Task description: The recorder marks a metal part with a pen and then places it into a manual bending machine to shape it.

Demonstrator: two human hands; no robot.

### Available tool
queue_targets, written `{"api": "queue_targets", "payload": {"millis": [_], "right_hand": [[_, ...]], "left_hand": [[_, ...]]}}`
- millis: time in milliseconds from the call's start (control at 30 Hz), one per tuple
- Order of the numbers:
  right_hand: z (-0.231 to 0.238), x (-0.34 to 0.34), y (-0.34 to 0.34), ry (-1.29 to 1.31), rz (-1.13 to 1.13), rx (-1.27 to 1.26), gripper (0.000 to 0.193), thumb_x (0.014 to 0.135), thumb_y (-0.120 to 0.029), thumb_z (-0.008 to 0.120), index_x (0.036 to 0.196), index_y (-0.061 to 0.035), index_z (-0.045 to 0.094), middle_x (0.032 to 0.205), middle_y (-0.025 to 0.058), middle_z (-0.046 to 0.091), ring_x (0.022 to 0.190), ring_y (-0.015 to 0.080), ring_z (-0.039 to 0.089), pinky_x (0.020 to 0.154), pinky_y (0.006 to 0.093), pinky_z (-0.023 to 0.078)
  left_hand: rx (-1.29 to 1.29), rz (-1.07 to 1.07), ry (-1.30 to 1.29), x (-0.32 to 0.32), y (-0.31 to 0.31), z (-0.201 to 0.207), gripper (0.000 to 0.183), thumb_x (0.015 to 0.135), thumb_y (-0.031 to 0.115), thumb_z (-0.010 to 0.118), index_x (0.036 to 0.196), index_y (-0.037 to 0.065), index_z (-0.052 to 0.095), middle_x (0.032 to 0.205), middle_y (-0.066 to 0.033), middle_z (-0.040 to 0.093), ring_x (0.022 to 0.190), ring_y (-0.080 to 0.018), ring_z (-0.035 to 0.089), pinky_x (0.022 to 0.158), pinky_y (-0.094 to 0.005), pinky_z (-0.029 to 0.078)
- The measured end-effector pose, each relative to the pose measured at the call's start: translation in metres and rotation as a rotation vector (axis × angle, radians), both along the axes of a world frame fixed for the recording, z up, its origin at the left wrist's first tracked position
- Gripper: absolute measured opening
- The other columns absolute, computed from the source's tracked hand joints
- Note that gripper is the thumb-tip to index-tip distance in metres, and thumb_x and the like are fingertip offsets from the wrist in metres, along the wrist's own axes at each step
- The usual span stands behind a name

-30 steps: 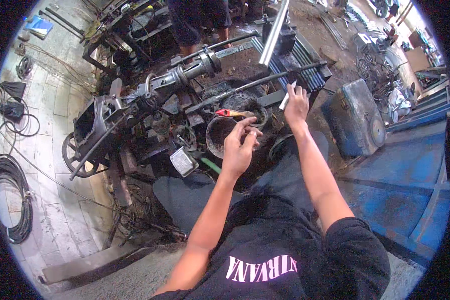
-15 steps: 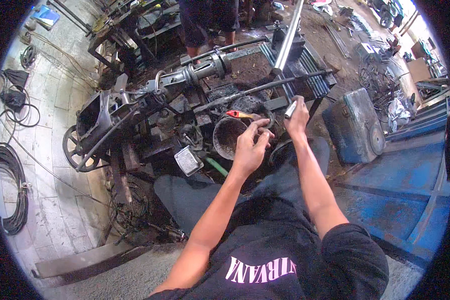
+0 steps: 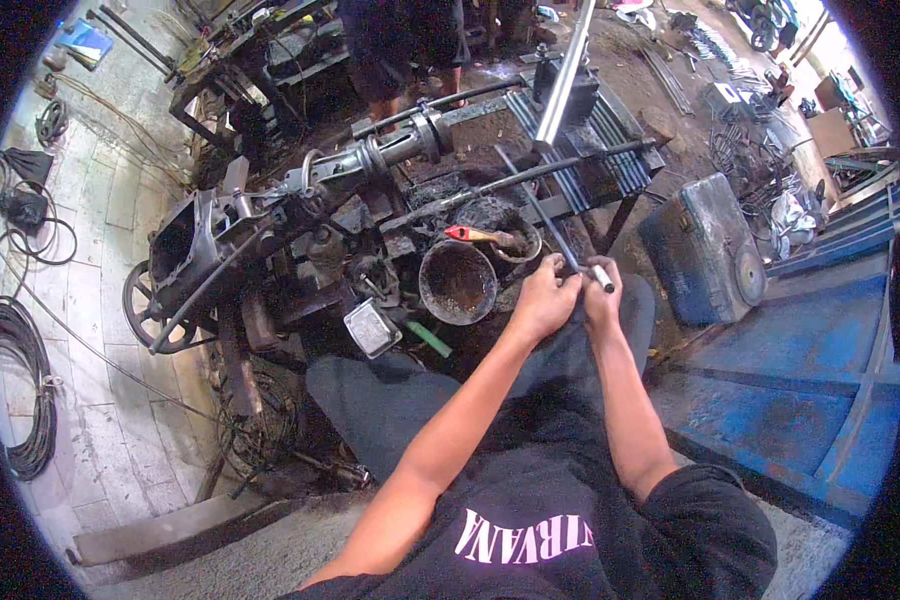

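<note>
My right hand [image 3: 604,302] is closed around a short, shiny metal tube [image 3: 603,279]. Right beside it, my left hand [image 3: 547,302] has its fingers drawn together at the lower end of a thin dark metal rod [image 3: 542,208]. The rod slants up and away from my hands, across the grey strips of the bench. To the left of my hands stands a round, grimy tub [image 3: 457,283] with brownish contents. Behind it, a paintbrush [image 3: 474,235] with a red and yellow handle lies across a smaller dark pot [image 3: 532,243].
A greasy machine [image 3: 370,160] with a handwheel [image 3: 156,308] spans the left and centre. Near my knees are a square metal tin [image 3: 372,328] and a green strip [image 3: 428,338]. A worn metal case [image 3: 705,250] stands at right by blue panels [image 3: 800,370]. Another person's legs [image 3: 400,50] show beyond.
My left hand has moved right from over the tub, and its fingers have closed at the rod. My right hand has come slightly nearer to me with the tube. The rod now stands out clearly.
</note>
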State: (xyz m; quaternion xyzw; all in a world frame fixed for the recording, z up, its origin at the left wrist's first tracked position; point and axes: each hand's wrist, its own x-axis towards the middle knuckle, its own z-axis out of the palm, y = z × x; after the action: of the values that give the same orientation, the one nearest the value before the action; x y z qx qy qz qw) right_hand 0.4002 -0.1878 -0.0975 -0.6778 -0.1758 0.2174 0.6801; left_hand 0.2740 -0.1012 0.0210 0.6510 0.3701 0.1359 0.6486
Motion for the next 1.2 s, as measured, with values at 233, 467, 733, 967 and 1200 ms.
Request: {"api": "queue_targets", "payload": {"millis": [233,467,733,967,1200], "right_hand": [[0.019,-0.026,-0.027,0.415,-0.04,-0.029,0.029,0.09,0.013,0.056,0.117,0.0026,0.054,0.098,0.0143,0.063,0.085,0.0218,0.066,0.069,0.0332,0.06],[0.048,-0.022,-0.044,0.237,-0.077,0.043,0.025,0.089,0.012,0.058,0.111,0.0007,0.057,0.098,0.0112,0.064,0.082,0.0197,0.065,0.071,0.034,0.059],[0.122,0.016,-0.123,-0.143,-0.055,-0.102,0.019,0.089,0.005,0.062,0.107,-0.003,0.061,0.095,0.0076,0.063,0.077,0.0145,0.065,0.064,0.0289,0.058],[0.126,0.062,-0.2,0.046,0.032,-0.033,0.027,0.084,0.001,0.07,0.107,-0.0044,0.059,0.088,0.0059,0.065,0.075,0.0164,0.064,0.067,0.031,0.057],[0.146,-0.009,-0.144,0.406,0.459,-0.108,0.037,0.073,0.001,0.075,0.106,-0.0018,0.059,0.089,0.0098,0.065,0.068,0.0209,0.067,0.063,0.0335,0.06]], "left_hand": [[-0.452,-0.008,-0.094,0.022,0.002,-0.032,0.043,0.092,0.019,0.063,0.126,-0.006,0.055,0.107,-0.0154,0.065,0.087,-0.0219,0.065,0.078,-0.0352,0.052],[-0.734,0.185,-0.18,0.048,0.003,-0.062,0.019,0.093,0.02,0.06,0.104,0.006,0.057,0.094,-0.005,0.061,0.089,-0.0182,0.058,0.083,-0.0366,0.045],[-0.843,0.081,-0.398,0.062,-0.031,-0.041,0.015,0.101,0.012,0.05,0.112,0.003,0.055,0.118,-0.0151,0.067,0.107,-0.0247,0.063,0.093,-0.041,0.051],[-0.693,0.209,-0.529,0.063,-0.061,-0.001,0.025,0.11,0.019,0.036,0.116,0.002,0.053,0.114,-0.0186,0.068,0.104,-0.0245,0.067,0.093,-0.0377,0.053],[-0.111,0.17,-0.402,-0.044,-0.035,0.053,0.027,0.11,0.019,0.038,0.117,-0.002,0.053,0.102,-0.0176,0.07,0.094,-0.0248,0.071,0.082,-0.0349,0.059]]}}
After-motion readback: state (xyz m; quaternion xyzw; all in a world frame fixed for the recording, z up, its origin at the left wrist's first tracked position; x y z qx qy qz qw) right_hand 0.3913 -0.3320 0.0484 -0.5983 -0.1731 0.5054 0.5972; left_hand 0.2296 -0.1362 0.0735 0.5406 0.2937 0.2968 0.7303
